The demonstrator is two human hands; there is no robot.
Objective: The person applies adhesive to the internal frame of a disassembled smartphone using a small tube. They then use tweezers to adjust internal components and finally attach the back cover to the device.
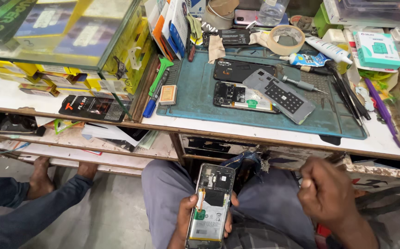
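An opened phone (210, 203), its back off, is held over the lap, pinched by the left hand (188, 221). Right of the phone the right hand (327, 193) is curled shut; whether anything is gripped cannot be told. Inspection of the internals seems in hand; a steady grip is called for next. Beyond the phone a teal mat (195, 87) on the worn bench (264, 133) carries another dismantled phone (241, 96), a screwdriver (301, 84) and a tape roll (285, 39).

This is a small phone repair shop. Opened phones (243, 96) lie on a blue mat (200, 87) on the worktop (264, 133), with a screwdriver (299, 84), tweezers (347, 94), tape (285, 39) and glue tubes (329, 49) near them. Boxes fill a glass case (61, 34).
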